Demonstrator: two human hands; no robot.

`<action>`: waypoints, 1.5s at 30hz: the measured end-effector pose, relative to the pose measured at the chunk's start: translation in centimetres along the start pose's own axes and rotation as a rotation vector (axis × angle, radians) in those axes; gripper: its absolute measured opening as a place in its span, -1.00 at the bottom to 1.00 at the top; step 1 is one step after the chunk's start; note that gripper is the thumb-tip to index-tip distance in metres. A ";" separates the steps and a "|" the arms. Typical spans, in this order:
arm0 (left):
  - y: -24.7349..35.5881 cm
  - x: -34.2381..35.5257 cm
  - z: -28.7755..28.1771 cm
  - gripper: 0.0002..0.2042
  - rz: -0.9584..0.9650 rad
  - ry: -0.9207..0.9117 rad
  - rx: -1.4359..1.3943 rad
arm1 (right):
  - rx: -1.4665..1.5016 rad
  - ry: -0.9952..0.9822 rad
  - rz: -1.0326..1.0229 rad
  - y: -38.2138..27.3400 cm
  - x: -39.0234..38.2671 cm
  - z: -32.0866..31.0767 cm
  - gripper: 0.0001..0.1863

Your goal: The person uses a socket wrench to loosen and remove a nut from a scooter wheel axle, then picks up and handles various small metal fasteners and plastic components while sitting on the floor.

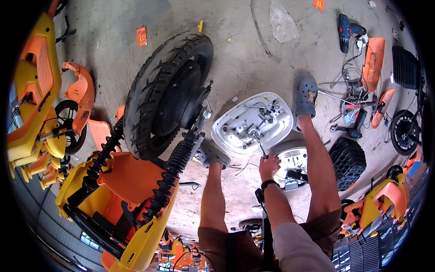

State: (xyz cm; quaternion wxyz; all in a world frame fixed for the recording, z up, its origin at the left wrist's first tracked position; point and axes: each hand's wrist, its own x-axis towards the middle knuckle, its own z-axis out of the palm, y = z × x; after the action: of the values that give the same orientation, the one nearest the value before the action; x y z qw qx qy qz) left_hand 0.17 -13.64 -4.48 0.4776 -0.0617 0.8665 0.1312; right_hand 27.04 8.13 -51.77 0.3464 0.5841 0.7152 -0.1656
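My right hand [269,167] is closed around the near end of a slim metal tool [260,147]. Its far end reaches in among loose nuts, bolts and small metal parts [267,113] in a white rounded tray [220,130] on the floor. Whether the tool is a wrench or something else is too small to tell. Just beside the hand, partly behind my right leg, is a round white container [292,159] with more metal parts. My left hand is not in view. An upturned scooter wheel with a black knobbly tyre [147,86] rises left of the tray.
Black coil springs [168,181] and yellow-orange bodywork [136,177] adjoin the wheel. My grey clogs [304,95] flank the tray. On the right lie a cordless drill [345,32], tools, cables, orange panels [373,63] and a black crate [348,161]. More scooters [34,86] stand around.
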 end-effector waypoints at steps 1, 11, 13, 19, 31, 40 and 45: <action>-0.2 0.9 0.4 -0.71 0.014 0.022 -0.009 | -0.028 0.026 -0.026 -0.6 1.1 0.2 -0.62; -0.5 0.0 0.7 -0.66 0.107 0.236 -0.273 | 0.761 -0.761 0.224 -7.9 -1.3 -11.1 -0.68; -3.1 -0.5 1.7 -0.64 0.207 0.367 -0.389 | 0.887 -0.888 0.253 -9.7 -2.6 -16.0 -0.73; -3.6 0.0 1.4 -0.72 0.090 0.329 -0.352 | 1.134 -1.000 0.169 -13.1 -5.1 -24.0 -0.80; 2.8 0.9 0.1 -0.66 -0.079 0.340 -0.975 | 1.382 -0.728 0.221 -17.8 -12.2 -23.4 -0.80; -0.8 1.5 -0.1 -0.65 0.212 0.360 -0.368 | 0.923 -0.328 -0.154 -20.2 -15.1 -14.6 -0.53; -1.0 1.1 -0.5 -0.67 0.269 0.266 -0.241 | 0.995 -0.436 -0.033 -21.0 -15.7 -16.8 -0.58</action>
State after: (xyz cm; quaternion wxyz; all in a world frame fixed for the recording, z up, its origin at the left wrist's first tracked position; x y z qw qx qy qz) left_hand -0.57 -14.71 -5.35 0.3263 -0.0188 0.9004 0.2871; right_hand 3.25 2.04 -32.61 0.1658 0.6184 0.4711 -0.6068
